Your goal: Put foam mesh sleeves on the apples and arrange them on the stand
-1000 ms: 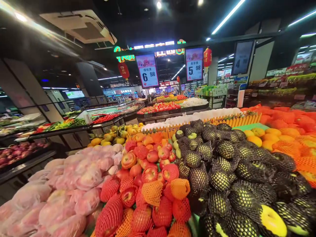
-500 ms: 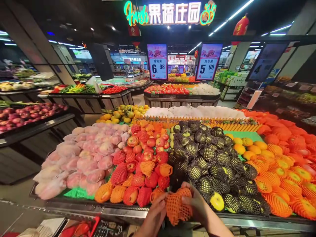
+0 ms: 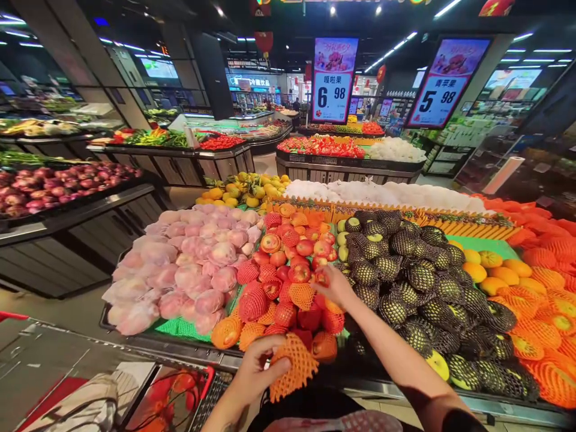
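My left hand (image 3: 261,369) is closed on an orange foam fruit net (image 3: 294,367), pinching it by one side in front of the stand's near edge. The net looks loose, with an open, ragged rim. My right hand (image 3: 333,287) reaches into the pile of red apples, its fingers curled round a red apple (image 3: 321,277) that they partly hide. Close to those fingers lies an apple in an orange net (image 3: 301,295). Bare apples (image 3: 305,247) and ones in red nets (image 3: 252,303) surround it.
Bagged pink fruit (image 3: 180,270) fills the left of the stand. Green apples in black nets (image 3: 420,279) lie right of my forearm, with orange fruit (image 3: 504,276) beyond. A shopping cart (image 3: 209,381) with bagged red fruit (image 3: 175,390) stands at the lower left. Price screens (image 3: 335,81) hang behind.
My right hand has let go of the orange net and moved up and forward to the apples. My left hand keeps the net, now further left. The view has tilted down and turned left.
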A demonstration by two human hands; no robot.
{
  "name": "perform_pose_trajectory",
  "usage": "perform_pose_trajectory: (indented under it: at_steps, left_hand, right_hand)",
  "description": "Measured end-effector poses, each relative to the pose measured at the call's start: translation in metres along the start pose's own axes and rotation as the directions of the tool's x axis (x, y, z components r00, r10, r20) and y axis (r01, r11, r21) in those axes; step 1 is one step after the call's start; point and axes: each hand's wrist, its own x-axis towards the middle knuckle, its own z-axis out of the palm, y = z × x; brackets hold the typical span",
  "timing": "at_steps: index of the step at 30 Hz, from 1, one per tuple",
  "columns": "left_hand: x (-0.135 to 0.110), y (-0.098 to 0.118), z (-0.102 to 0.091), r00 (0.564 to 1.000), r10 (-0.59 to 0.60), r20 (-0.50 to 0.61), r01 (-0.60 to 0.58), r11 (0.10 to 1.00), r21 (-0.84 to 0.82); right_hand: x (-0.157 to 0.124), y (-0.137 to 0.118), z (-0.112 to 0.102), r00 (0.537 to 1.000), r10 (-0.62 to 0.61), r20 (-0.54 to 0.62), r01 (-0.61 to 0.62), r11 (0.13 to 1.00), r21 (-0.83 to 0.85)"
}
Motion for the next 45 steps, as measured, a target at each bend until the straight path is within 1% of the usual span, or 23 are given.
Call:
perform_pose_trajectory:
  at_steps: [2, 4, 7, 10, 12, 16, 18, 19, 20, 21, 22, 24, 25, 26, 27, 28, 29, 31, 34, 37, 40, 43, 45]
  left_hand:
    - [0.000, 0.012, -0.035, 0.995, -0.089, -0.040, 0.090, 0.995, 0.036]
    - [-0.004, 0.021, -0.074, 0.983, -0.156, -0.100, 0.163, 0.984, 0.069]
    - [-0.010, 0.029, -0.136, 0.964, -0.202, -0.175, 0.226, 0.965, 0.131]
    - [-0.011, 0.030, -0.188, 0.940, -0.228, -0.254, 0.263, 0.958, 0.112]
    - [-0.005, 0.027, -0.213, 0.925, -0.260, -0.276, 0.285, 0.957, 0.053]
    - [0.016, 0.013, -0.235, 0.906, -0.322, -0.274, 0.320, 0.946, -0.053]
    - [0.028, 0.007, -0.231, 0.890, -0.356, -0.285, 0.333, 0.934, -0.127]
    - [0.034, 0.005, -0.225, 0.886, -0.377, -0.269, 0.339, 0.924, -0.177]
    - [0.040, 0.004, -0.217, 0.890, -0.397, -0.224, 0.349, 0.910, -0.225]
    - [0.045, 0.004, -0.206, 0.901, -0.405, -0.154, 0.360, 0.897, -0.255]
    - [0.051, 0.006, -0.192, 0.913, -0.404, -0.052, 0.380, 0.890, -0.253]
    - [0.064, 0.013, -0.160, 0.897, -0.382, 0.224, 0.416, 0.900, -0.130]
    - [0.071, 0.016, -0.144, 0.848, -0.368, 0.381, 0.404, 0.914, -0.017]
    - [0.078, 0.019, -0.128, 0.789, -0.355, 0.502, 0.354, 0.930, 0.101]
    - [0.085, 0.021, -0.114, 0.741, -0.347, 0.575, 0.280, 0.938, 0.206]
    - [0.091, 0.022, -0.102, 0.731, -0.339, 0.592, 0.201, 0.936, 0.288]
    - [0.097, 0.022, -0.094, 0.757, -0.323, 0.568, 0.134, 0.928, 0.348]
    - [0.104, 0.021, -0.085, 0.859, -0.262, 0.440, 0.067, 0.909, 0.411]
    - [0.106, 0.017, -0.086, 0.958, -0.108, 0.264, -0.007, 0.917, 0.399]
    - [0.101, 0.009, -0.090, 0.984, 0.022, 0.176, -0.082, 0.936, 0.341]
    - [0.095, -0.005, -0.087, 0.994, 0.049, 0.093, -0.072, 0.963, 0.259]
    - [0.089, -0.022, -0.081, 0.997, -0.056, 0.058, 0.051, 0.994, 0.092]
    - [0.084, -0.032, -0.077, 0.975, -0.170, 0.140, 0.176, 0.984, -0.027]
  right_hand:
    - [0.049, 0.007, 0.001, 0.971, 0.198, -0.137, -0.236, 0.893, -0.382]
    - [0.090, 0.015, 0.003, 0.925, 0.320, -0.206, -0.379, 0.814, -0.440]
    - [0.127, 0.027, 0.009, 0.885, 0.421, -0.199, -0.465, 0.783, -0.412]
    - [0.141, 0.033, 0.013, 0.866, 0.459, -0.199, -0.500, 0.780, -0.375]
    - [0.142, 0.032, 0.010, 0.857, 0.461, -0.232, -0.515, 0.784, -0.346]
    - [0.126, 0.016, 0.000, 0.849, 0.399, -0.347, -0.501, 0.818, -0.284]
    - [0.109, 0.001, 0.002, 0.848, 0.347, -0.401, -0.412, 0.907, -0.087]
    - [0.098, -0.008, 0.007, 0.845, 0.347, -0.407, -0.330, 0.937, 0.113]
    - [0.087, -0.019, 0.015, 0.844, 0.377, -0.382, -0.230, 0.897, 0.378]
    - [0.074, -0.030, 0.026, 0.856, 0.416, -0.307, -0.140, 0.758, 0.637]
    - [0.061, -0.042, 0.039, 0.874, 0.446, -0.192, -0.096, 0.546, 0.832]
    - [0.036, -0.066, 0.069, 0.911, 0.411, 0.025, -0.079, 0.113, 0.990]
    - [0.025, -0.076, 0.084, 0.923, 0.370, 0.104, -0.088, -0.060, 0.994]
    - [0.015, -0.084, 0.098, 0.929, 0.327, 0.176, -0.118, -0.190, 0.975]
    - [0.006, -0.090, 0.109, 0.926, 0.295, 0.237, -0.159, -0.266, 0.951]
    - [-0.002, -0.093, 0.118, 0.914, 0.271, 0.301, -0.217, -0.298, 0.929]
    - [-0.009, -0.094, 0.123, 0.896, 0.264, 0.357, -0.275, -0.300, 0.913]
    - [-0.021, -0.092, 0.127, 0.859, 0.286, 0.425, -0.361, -0.250, 0.898]
    - [-0.033, -0.085, 0.121, 0.837, 0.328, 0.438, -0.393, -0.195, 0.898]
    - [-0.037, -0.084, 0.116, 0.838, 0.374, 0.397, -0.379, -0.123, 0.917]
    - [-0.038, -0.087, 0.116, 0.839, 0.420, 0.344, -0.370, -0.021, 0.929]
    - [-0.040, -0.088, 0.116, 0.843, 0.429, 0.325, -0.380, 0.048, 0.924]
    - [-0.041, -0.086, 0.113, 0.852, 0.420, 0.314, -0.391, 0.110, 0.914]
